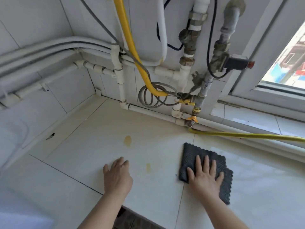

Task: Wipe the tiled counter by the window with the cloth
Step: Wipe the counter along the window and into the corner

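Observation:
A dark grey folded cloth (191,156) lies flat on the pale tiled counter (85,156), right of centre. My right hand (203,177) presses down on the cloth with fingers spread, covering its near half. My left hand (117,176) rests palm down on the bare tile to the left, fingers apart, holding nothing. Two yellowish stains mark the tiles: a larger stain (127,140) beyond my left hand and a smaller stain (148,167) between my hands.
White pipes, brass valves and a yellow gas hose (247,136) run along the back wall and over the counter's far right. A coiled grey cable (152,96) hangs by the wall. The window (287,60) stands at the right, and the counter's front edge is near my forearms.

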The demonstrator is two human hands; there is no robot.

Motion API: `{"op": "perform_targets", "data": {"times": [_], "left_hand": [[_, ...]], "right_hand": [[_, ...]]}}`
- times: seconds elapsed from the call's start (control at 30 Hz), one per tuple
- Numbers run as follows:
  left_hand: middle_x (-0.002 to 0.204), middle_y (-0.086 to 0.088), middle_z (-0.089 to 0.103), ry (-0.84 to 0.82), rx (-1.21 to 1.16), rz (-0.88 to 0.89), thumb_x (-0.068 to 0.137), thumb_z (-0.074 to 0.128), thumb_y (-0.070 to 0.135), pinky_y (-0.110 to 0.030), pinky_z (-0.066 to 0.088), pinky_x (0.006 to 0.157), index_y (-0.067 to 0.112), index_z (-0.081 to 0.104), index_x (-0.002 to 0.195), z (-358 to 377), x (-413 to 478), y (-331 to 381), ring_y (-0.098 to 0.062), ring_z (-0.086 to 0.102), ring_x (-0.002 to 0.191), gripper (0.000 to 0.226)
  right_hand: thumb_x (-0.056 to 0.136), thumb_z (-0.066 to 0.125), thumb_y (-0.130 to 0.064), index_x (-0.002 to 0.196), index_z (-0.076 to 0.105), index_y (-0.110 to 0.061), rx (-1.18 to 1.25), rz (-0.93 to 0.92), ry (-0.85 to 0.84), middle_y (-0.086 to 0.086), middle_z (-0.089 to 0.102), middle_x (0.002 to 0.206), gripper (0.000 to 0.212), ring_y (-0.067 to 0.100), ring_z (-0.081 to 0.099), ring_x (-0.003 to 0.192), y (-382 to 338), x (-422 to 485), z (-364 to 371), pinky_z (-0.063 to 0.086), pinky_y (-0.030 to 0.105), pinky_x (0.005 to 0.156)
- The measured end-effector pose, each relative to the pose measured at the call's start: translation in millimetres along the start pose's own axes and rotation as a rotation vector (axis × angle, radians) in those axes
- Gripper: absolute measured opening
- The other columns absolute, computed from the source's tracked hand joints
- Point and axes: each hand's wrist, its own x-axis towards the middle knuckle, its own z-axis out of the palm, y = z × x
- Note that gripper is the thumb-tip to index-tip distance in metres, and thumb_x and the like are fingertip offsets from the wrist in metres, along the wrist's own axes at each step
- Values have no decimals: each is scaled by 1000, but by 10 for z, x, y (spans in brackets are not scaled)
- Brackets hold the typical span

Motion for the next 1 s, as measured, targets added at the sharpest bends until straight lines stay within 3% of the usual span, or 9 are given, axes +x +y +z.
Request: {"op": "perform_targets", "data": {"times": [0.07,0.2,0.27,0.43,0.5,0.77,0.83,0.93,1.0], "left_hand": [[157,3,22,6,-9,23,89,36,8,-43,5,119,23,32,143,-6,60,-64,-11,18,144,56],[155,5,27,15,-21,57,88,41,14,-43,8,118,28,35,141,-38,167,-121,-12,22,142,55],[154,6,29,39,-34,61,89,41,16,-44,10,118,29,37,140,-62,230,-171,-13,24,141,53],[151,6,35,63,-49,36,90,36,10,-44,8,118,25,40,138,-136,336,-400,-11,27,140,50],[150,7,37,57,-72,29,90,36,8,-43,8,118,25,40,137,-151,338,-450,-10,31,138,50],[150,11,34,196,-136,-31,92,43,17,-41,9,118,29,38,139,-275,452,-564,-5,29,138,49],[151,11,33,202,-135,-36,93,39,16,-40,9,118,29,39,138,-275,486,-632,-4,27,139,47],[152,12,32,201,-129,-68,94,35,17,-39,10,118,31,38,138,-239,496,-740,-4,25,139,46],[152,13,32,197,-133,-79,94,35,17,-39,10,118,31,39,138,-209,492,-751,-4,26,139,46]], "right_hand": [[94,14,-58,151,-8,-29,7,-4,1,2,-20,159,67,29,-22,144,-302,-83,55,-9,58,114],[87,5,-63,151,-4,-32,-72,-520,12,1,-18,158,71,29,-33,137,-993,-480,376,-24,52,107],[84,1,-65,149,-6,-37,-104,-610,-18,-3,-17,159,71,24,-37,135,-1088,-450,392,-26,49,107],[95,15,-59,151,-6,-34,-43,-168,-7,0,-17,160,65,25,-22,144,-1055,75,144,-11,56,113],[95,14,-58,151,-7,-31,-23,-93,-21,2,-18,159,66,28,-22,144,-1234,144,125,-9,59,113],[93,16,-61,149,-8,-37,-159,-685,-95,-3,-18,159,65,23,-26,142,-2262,145,329,-23,52,108],[93,18,-62,149,-5,-38,-128,-599,-79,-4,-16,160,65,22,-23,144,-2196,364,232,-18,53,110],[94,19,-60,150,-5,-34,-54,-318,-47,0,-15,160,67,26,-21,144,-2078,663,66,-11,57,114],[94,18,-59,150,-7,-33,-49,-307,-36,1,-17,160,67,28,-23,143,-2120,624,92,-13,58,113]]}}
